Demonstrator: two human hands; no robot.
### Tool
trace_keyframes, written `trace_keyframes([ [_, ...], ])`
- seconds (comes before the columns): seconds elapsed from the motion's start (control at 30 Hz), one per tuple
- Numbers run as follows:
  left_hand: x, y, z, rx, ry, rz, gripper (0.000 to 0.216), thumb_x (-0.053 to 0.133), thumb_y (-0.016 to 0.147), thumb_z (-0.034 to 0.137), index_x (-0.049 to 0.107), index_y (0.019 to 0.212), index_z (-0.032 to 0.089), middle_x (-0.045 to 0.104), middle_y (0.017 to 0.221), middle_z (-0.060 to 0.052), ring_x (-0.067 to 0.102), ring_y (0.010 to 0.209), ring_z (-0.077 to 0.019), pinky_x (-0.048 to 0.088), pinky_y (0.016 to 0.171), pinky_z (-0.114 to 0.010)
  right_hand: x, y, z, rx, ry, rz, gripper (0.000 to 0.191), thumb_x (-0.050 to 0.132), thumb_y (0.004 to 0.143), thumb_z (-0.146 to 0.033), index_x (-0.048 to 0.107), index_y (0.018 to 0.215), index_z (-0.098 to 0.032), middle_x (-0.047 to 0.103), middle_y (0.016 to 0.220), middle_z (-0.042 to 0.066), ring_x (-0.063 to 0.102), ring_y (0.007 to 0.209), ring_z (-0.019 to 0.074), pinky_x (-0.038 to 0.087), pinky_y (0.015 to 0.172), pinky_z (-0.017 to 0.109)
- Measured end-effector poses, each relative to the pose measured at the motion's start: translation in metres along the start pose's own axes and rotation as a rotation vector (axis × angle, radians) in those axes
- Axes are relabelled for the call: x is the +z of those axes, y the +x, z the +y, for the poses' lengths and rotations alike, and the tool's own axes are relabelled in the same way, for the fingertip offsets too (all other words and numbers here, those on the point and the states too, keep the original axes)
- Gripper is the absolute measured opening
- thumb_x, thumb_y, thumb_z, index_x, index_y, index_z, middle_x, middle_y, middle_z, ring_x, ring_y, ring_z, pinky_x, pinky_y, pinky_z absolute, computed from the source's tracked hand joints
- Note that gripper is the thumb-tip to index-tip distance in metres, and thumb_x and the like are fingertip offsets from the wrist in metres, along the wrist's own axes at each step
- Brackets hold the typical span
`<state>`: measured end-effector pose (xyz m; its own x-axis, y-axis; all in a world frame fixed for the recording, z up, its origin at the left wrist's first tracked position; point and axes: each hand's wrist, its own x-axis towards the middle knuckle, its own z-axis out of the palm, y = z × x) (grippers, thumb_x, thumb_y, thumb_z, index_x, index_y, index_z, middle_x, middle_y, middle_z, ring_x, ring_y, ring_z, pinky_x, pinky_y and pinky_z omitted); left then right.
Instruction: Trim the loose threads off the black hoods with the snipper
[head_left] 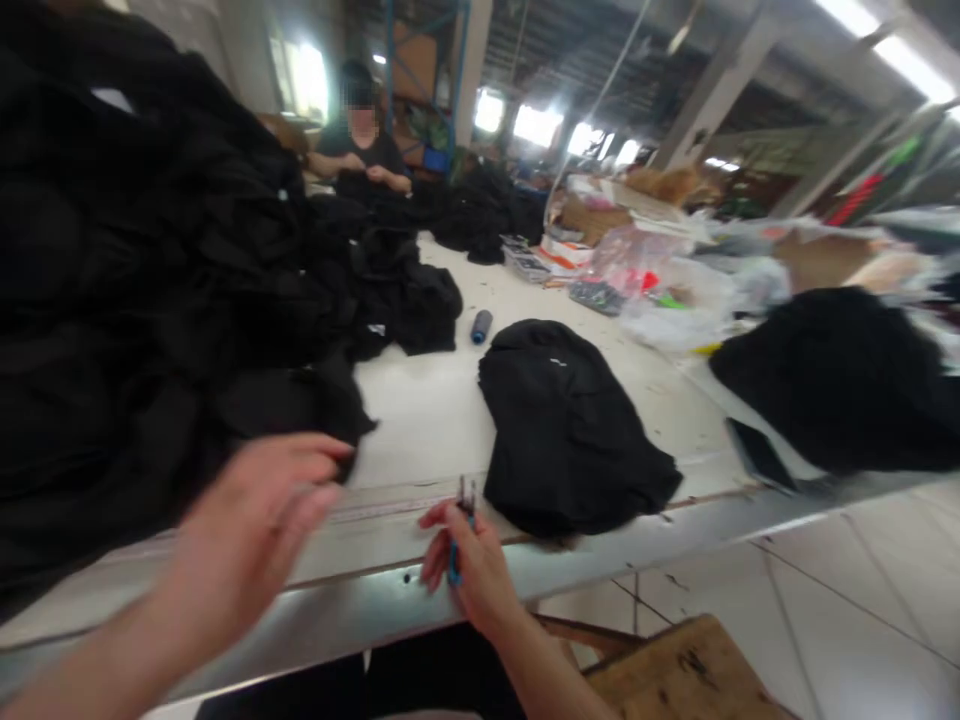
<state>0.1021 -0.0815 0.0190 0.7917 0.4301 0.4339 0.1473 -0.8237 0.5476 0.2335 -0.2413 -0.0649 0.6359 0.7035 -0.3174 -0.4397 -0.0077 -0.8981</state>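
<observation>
My left hand (259,520) is held over the table's near left, slightly blurred, its fingers stretched out and a little apart. Its fingertips are at the edge of a large heap of black garments (150,270); whether they touch the cloth I cannot tell. In my right hand (476,560) is a pair of thread snips (455,560) with a blue handle, the two metal tips pointing away from me. Just right of the snips lies a flat stack of black garments (574,430), with a small white mark on its top piece.
A dark thread spool (481,327) lies behind the stack. At right are a phone (759,455) by the table edge, another black pile (832,380) and plastic bags (679,300). Across the table sits a co-worker (360,150). A wooden stool (675,675) stands below.
</observation>
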Motion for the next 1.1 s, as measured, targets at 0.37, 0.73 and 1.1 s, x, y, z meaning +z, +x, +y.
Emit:
trace_keyframes([
  [0.37,0.026,-0.07,0.013,-0.218,-0.211,-0.458,0.02,0.047,0.084,0.036,0.061,0.096,0.027,0.066,0.089,0.001,0.059,0.082,-0.0146,0.046,0.077,-0.026,0.011,0.005,-0.01,-0.082,-0.398,0.065,0.034,0.062,0.07,-0.042,0.054,0.091,-0.017,0.059,0.066,-0.001,0.036,0.037,0.0054,0.028,0.035,0.019],
  [0.73,0.046,-0.033,-0.022,-0.366,-0.069,-0.202,0.049,0.044,0.07,0.008,0.049,0.119,0.018,0.056,0.117,-0.008,0.051,0.108,-0.0216,0.038,0.095,-0.036,0.027,-0.036,-0.024,-0.162,-0.728,-0.499,0.009,0.059,0.072,-0.022,0.063,0.08,-0.019,0.061,0.068,-0.002,0.052,0.059,0.0101,0.041,0.055,0.02],
  [1.1,0.022,-0.044,-0.028,-0.671,-0.794,0.094,0.035,0.047,0.081,0.028,0.05,0.114,0.016,0.063,0.101,-0.006,0.059,0.091,-0.0187,0.044,0.084,-0.033,0.023,0.048,-0.046,-0.631,-0.769,0.098,0.019,0.059,0.075,-0.03,0.059,0.089,-0.017,0.062,0.079,0.002,0.058,0.055,0.0118,0.049,0.054,0.026],
])
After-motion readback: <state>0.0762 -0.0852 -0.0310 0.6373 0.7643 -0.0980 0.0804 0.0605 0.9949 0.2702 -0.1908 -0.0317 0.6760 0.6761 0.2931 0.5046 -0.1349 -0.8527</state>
